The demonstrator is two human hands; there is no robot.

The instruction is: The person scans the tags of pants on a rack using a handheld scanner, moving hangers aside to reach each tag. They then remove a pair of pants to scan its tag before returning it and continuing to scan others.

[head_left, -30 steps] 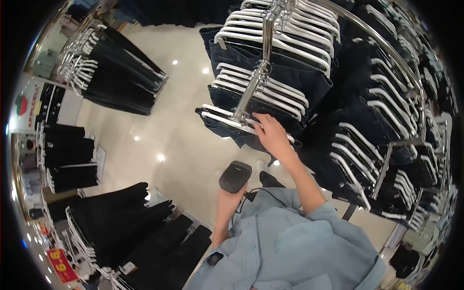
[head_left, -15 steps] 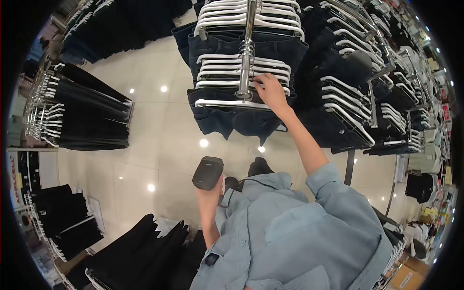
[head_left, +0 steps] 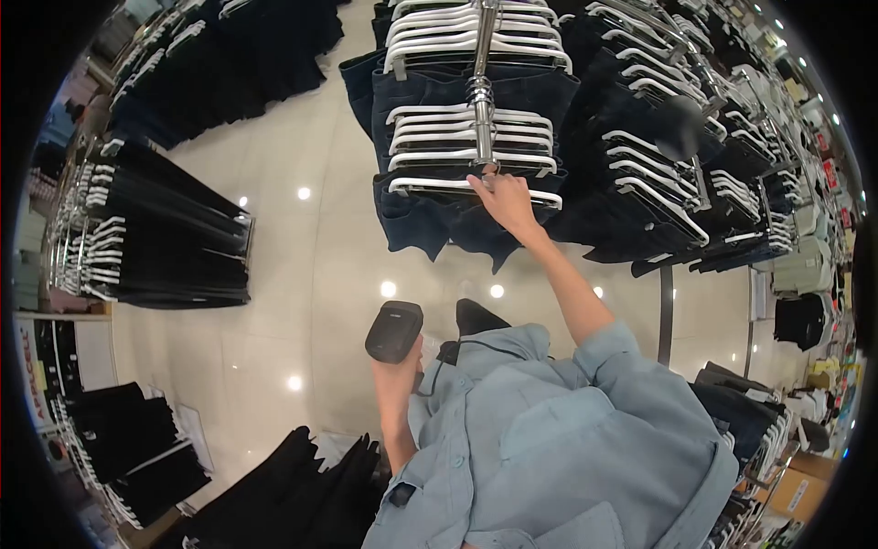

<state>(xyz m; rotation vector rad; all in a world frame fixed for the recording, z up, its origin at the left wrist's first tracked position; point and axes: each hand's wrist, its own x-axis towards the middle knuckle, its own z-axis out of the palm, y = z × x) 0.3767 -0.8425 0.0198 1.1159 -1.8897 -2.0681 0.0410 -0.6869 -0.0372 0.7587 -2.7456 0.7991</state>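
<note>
My left hand is closed round a black handheld device, probably a scanner, held up in front of my body. My right hand reaches forward to the front end of a metal rail. Its fingers are closed at the middle of the foremost white hanger, just under the rail's tip, and partly hide the hook. Dark trousers hang from that hanger. Behind it, several more white hangers with dark garments line the same rail.
To the right, more dark garments hang from white hangers. A rack of black trousers stands at the left across the tiled floor. Black garments are close at my lower left. A cardboard box sits at the lower right.
My right hand has moved from among the hangers behind to the foremost hanger at the rail's end. My left hand keeps holding the device. The view has shifted slightly.
</note>
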